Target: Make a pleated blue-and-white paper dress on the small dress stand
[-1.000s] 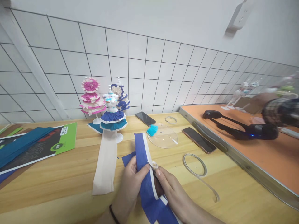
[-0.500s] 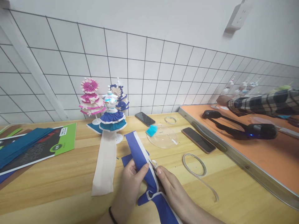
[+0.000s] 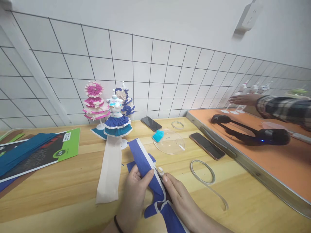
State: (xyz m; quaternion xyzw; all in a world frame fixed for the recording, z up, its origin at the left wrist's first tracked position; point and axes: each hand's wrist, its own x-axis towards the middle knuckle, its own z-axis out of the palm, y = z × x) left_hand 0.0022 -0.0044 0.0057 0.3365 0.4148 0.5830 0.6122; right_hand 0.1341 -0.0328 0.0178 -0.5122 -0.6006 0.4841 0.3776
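Blue strip (image 3: 145, 165) sits pinched in the left hand (image 3: 136, 189), dark tool (image 3: 159, 174) in the right hand (image 3: 178, 195); a pad (image 3: 42, 158) reads "FIGHT".

Dark tool (image 3: 159, 174) (scissors, perhaps) mostly hidden by right hand (image 3: 178, 195), blue strip (image 3: 155, 186) cut off below, plaid sleeve (image 3: 284, 108) cropped

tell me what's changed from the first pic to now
The upper end of the blue strip swung left; its lower part bunched up. A co-worker's hand moved left. Left hand still holds the strip, right hand a dark tool; near phone unmoved.
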